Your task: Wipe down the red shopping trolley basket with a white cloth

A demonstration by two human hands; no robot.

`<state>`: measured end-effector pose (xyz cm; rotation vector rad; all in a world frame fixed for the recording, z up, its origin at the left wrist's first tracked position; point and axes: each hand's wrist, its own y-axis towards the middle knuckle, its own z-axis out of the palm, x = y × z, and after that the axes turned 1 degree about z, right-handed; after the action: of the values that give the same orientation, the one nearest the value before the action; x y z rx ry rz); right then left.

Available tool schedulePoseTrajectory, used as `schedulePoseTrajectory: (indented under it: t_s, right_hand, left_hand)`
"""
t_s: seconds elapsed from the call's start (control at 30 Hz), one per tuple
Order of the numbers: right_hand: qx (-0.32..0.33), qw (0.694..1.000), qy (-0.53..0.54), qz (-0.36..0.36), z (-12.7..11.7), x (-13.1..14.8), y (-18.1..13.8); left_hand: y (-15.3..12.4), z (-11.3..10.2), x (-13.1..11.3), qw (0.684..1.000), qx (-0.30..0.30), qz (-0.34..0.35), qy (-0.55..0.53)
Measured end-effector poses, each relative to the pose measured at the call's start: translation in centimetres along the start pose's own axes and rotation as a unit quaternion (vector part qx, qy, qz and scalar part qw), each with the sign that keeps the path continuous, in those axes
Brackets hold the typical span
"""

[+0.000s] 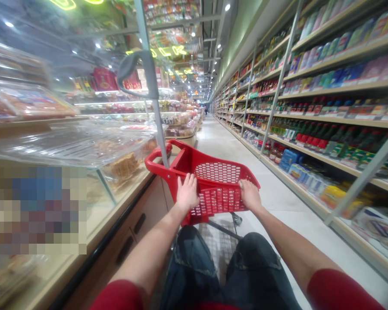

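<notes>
A red plastic shopping cart [213, 172] stands in front of me in a supermarket aisle, its basket showing nothing inside. My left hand [186, 192] is wrapped over the near rim on the left. My right hand [249, 194] grips the same rim on the right. Both arms stretch forward from red sleeves, above my dark jeans [226, 271].
A glass food display counter [84, 155] with wooden drawers runs along my left, close to the cart. Long shelves [326, 125] of bottles and packets line the right. The pale floor of the aisle [223, 142] stretches ahead between them. A grey metal post [151, 86] rises by the cart.
</notes>
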<state>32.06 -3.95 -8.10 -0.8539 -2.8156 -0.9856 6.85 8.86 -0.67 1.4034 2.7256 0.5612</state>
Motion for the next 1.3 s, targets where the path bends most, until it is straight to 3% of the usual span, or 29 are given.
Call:
schedulePoseTrajectory:
  t_s: [0.07, 0.13, 0.3, 0.37, 0.43, 0.5, 0.57, 0.67, 0.8, 0.9, 0.97, 1.03, 1.2, 1.3]
  right_hand:
    - [-0.025, 1.000, 0.004, 0.009, 0.3, -1.0, 0.0]
    - [-0.046, 0.999, 0.025, -0.012, 1.0, 0.2, 0.3]
    - [-0.045, 0.968, 0.160, -0.186, 2.3, 10.4, 1.8]
    - [-0.042, 0.957, 0.195, -0.213, 2.5, 13.3, 2.1]
    - [-0.045, 0.958, 0.205, -0.196, 2.7, 14.4, 2.2]
    - [-0.050, 0.963, 0.205, -0.169, 2.8, 14.6, 2.3]
    - [-0.062, 0.960, 0.215, -0.168, 2.2, 15.3, 2.8]
    - [-0.119, 0.941, 0.236, -0.211, -1.0, 19.4, 5.0]
    - [-0.224, 0.906, 0.217, -0.285, -9.5, 27.7, 10.3]
    - [-0.247, 0.903, 0.167, -0.310, -14.4, 31.5, 14.4]
    - [-0.245, 0.899, 0.132, -0.338, -15.2, 32.0, 16.2]
    - [-0.238, 0.890, 0.100, -0.375, -14.1, 31.4, 16.5]
    - [-0.228, 0.860, 0.034, -0.455, -7.7, 27.9, 12.3]
    - [-0.208, 0.842, 0.010, -0.498, -5.7, 26.8, 10.2]
  left_hand:
    - [-0.1, -0.2, -0.2, 1.000, 0.002, 0.002, -0.007]
    - [-0.2, -0.3, -0.5, 1.000, 0.008, 0.008, -0.011]
    - [-0.6, -0.5, -0.2, 0.999, 0.014, 0.029, -0.033]
    - [-1.1, -0.9, 0.9, 0.998, -0.012, 0.034, -0.057]
    - [-1.6, -1.5, 2.6, 0.995, -0.073, -0.014, -0.071]
    - [-1.9, -2.3, 4.8, 0.982, -0.139, -0.114, -0.065]
    - [-2.1, -3.1, 6.9, 0.969, -0.154, -0.188, -0.050]
    - [-2.0, -3.8, 8.9, 0.980, -0.102, -0.167, -0.026]
    - [-2.1, -4.1, 9.4, 0.992, -0.056, -0.117, 0.002]
    - [-2.1, -4.3, 9.2, 0.993, -0.030, -0.113, 0.008]
    - [-2.2, -4.4, 9.3, 0.994, -0.019, -0.108, 0.006]
    - [-2.2, -4.3, 9.4, 0.994, -0.020, -0.105, 0.004]
    - [-2.2, -3.4, 9.6, 0.993, -0.061, -0.097, -0.004]
    - [-2.3, -3.2, 9.6, 0.993, -0.071, -0.096, -0.004]
